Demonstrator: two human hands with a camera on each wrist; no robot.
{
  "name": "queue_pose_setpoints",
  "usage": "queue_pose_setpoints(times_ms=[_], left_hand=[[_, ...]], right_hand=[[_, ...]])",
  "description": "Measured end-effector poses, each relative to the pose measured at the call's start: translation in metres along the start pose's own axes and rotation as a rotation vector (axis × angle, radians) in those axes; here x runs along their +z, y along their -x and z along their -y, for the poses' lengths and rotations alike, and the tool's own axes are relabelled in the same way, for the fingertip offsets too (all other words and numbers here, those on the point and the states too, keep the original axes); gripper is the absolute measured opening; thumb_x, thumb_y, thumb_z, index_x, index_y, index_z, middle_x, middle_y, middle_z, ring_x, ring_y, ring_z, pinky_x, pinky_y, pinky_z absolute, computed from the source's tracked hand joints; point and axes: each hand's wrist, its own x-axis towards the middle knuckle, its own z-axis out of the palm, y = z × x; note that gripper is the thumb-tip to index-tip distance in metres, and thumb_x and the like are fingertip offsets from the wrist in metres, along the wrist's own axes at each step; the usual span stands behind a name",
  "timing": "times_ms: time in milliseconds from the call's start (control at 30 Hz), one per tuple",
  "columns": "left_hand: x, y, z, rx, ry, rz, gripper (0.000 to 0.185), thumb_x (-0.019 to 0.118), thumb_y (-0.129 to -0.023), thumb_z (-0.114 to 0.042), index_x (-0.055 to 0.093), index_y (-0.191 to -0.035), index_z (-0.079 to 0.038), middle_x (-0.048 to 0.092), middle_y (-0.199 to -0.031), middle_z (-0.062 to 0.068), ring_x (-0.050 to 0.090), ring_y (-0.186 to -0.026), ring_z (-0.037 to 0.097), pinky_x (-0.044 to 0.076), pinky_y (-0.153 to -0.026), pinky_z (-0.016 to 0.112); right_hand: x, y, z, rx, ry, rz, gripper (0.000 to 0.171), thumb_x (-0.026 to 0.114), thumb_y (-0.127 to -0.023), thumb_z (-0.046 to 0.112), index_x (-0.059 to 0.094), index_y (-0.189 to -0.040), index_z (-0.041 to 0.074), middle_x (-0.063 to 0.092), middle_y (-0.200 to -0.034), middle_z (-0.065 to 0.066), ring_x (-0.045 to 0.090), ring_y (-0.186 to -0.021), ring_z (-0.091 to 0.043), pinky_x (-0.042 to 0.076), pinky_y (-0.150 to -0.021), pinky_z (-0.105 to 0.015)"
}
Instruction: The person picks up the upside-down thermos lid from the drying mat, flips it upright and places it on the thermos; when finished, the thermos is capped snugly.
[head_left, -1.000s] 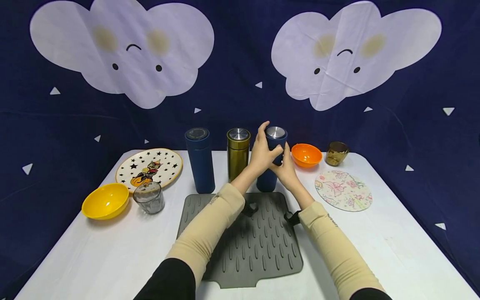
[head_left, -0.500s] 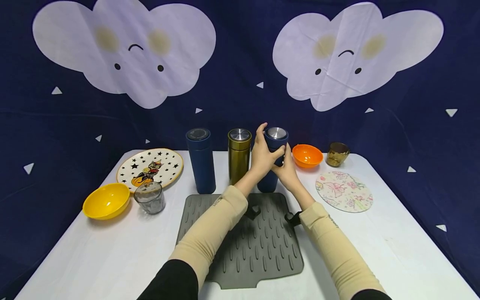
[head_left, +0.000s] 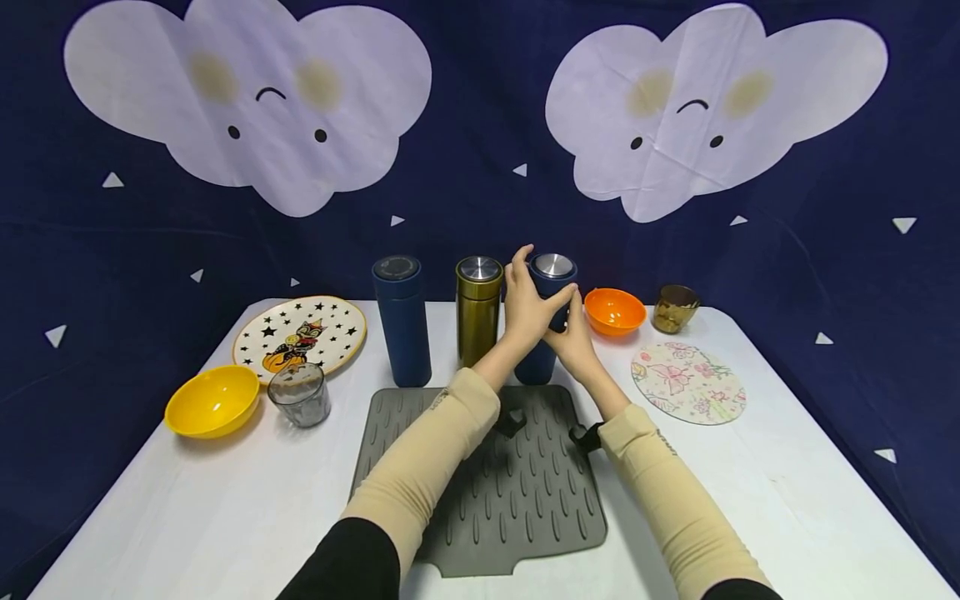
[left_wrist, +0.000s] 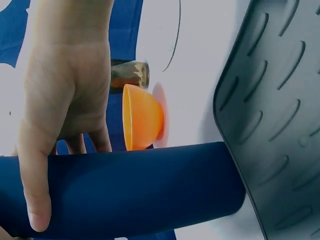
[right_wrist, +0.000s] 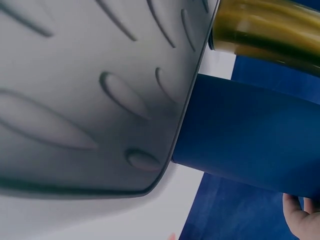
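A blue thermos (head_left: 534, 362) with a silver-topped lid (head_left: 553, 266) stands upright behind the grey mat, between my hands. My left hand (head_left: 525, 307) holds its upper part from the left; the thumb reaches across the front and one finger points up past the lid. From the right, my right hand (head_left: 573, 343) grips the body lower down. In the left wrist view the right hand (left_wrist: 67, 100) lays its thumb over the thermos (left_wrist: 145, 190). The far-side fingers of the left hand are mostly hidden.
A gold thermos (head_left: 477, 325) and another blue thermos (head_left: 402, 333) stand to the left. The ridged grey mat (head_left: 517, 508) lies in front. An orange bowl (head_left: 615, 312), amber glass (head_left: 675, 308) and floral disc (head_left: 688, 383) are right; a yellow bowl (head_left: 212, 402), clear glass (head_left: 300, 396) and patterned plate (head_left: 262, 329) left.
My left hand has turned slightly on the upper part of the blue thermos, its thumb moving right and up. The right hand and the thermos stay about where they were.
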Motion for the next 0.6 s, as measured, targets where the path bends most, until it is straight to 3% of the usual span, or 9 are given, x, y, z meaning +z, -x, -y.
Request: queue_pose_setpoints(times_ms=[233,600], left_hand=[[-0.005,0.001,0.002,0.006,0.011,0.048,0.077,0.068,-0.082,-0.023,0.021,-0.142,-0.015,0.039,-0.138,0.017,0.051,-0.115,0.031,0.045,-0.091,0.041],[-0.011,-0.005,0.006,0.033,0.032,0.12,0.075,0.067,-0.081,-0.021,0.021,-0.14,-0.015,0.045,-0.134,0.017,0.054,-0.11,0.03,0.045,-0.091,0.037]], right_hand=[[-0.001,0.001,0.004,0.046,0.043,0.001,0.089,0.061,-0.084,0.0,-0.004,-0.145,-0.006,0.005,-0.149,-0.029,0.015,-0.136,-0.041,0.026,-0.104,-0.055],[-0.005,-0.006,-0.004,-0.001,0.005,-0.002,0.087,0.067,-0.08,0.0,0.01,-0.146,0.002,0.026,-0.143,-0.025,0.037,-0.123,-0.043,0.035,-0.098,-0.054]])
